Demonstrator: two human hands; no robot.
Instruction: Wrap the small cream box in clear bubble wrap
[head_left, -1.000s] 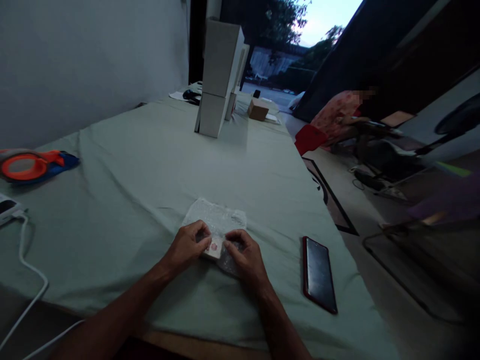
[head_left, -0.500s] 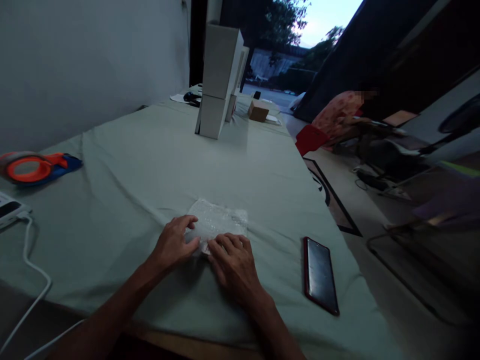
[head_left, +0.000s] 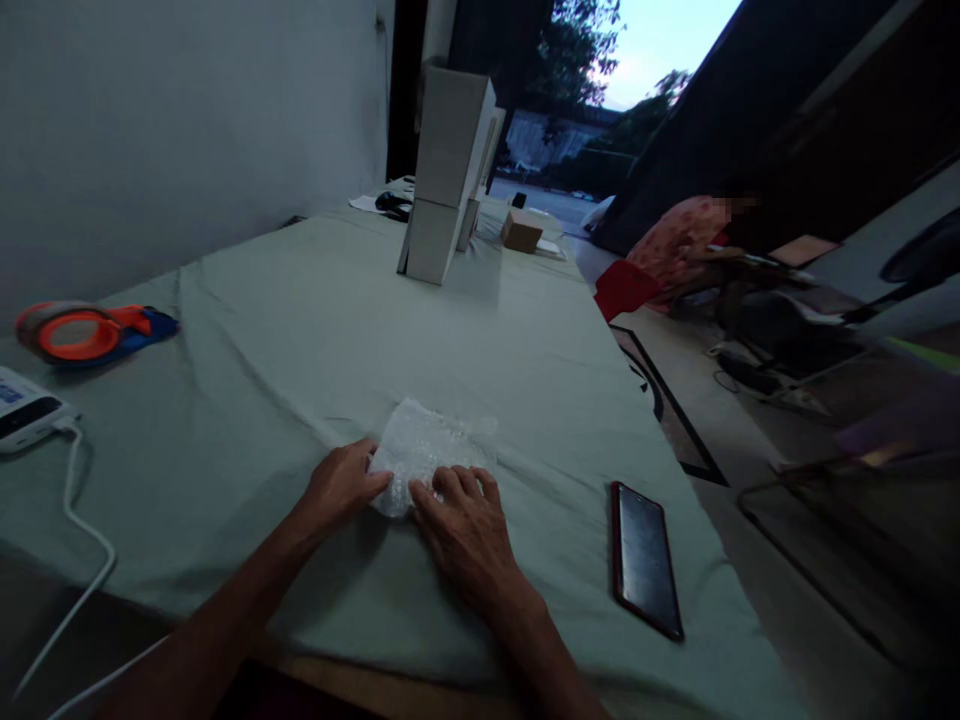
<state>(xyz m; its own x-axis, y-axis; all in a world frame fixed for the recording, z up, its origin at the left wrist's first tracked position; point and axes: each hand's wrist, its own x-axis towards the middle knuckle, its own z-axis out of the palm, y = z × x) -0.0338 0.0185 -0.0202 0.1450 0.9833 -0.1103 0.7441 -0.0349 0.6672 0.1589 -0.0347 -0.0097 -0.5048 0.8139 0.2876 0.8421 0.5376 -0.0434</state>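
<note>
A piece of clear bubble wrap [head_left: 427, 445] lies on the green cloth near the table's front, its left part raised a little. At its left edge my left hand [head_left: 341, 485] pinches the wrap, thumb on top and the fingers partly hidden behind it. My right hand [head_left: 465, 520] grips the near right part, its fingers bent and pressed together on the plastic. Whether anything lies inside the wrap I cannot tell.
A phone [head_left: 645, 560] lies to the right. On the left are an orange and blue tape dispenser [head_left: 82, 333] and a white power bank [head_left: 30, 412] with a cable [head_left: 71, 500]. White boxes [head_left: 442, 180] and a brown carton [head_left: 521, 230] stand farther back. A person [head_left: 679, 240] sits beyond the table's right side.
My left hand has closed on the bubble wrap's left edge, and that side has lifted and folded slightly. My right hand stays on the wrap. The view has shifted a little.
</note>
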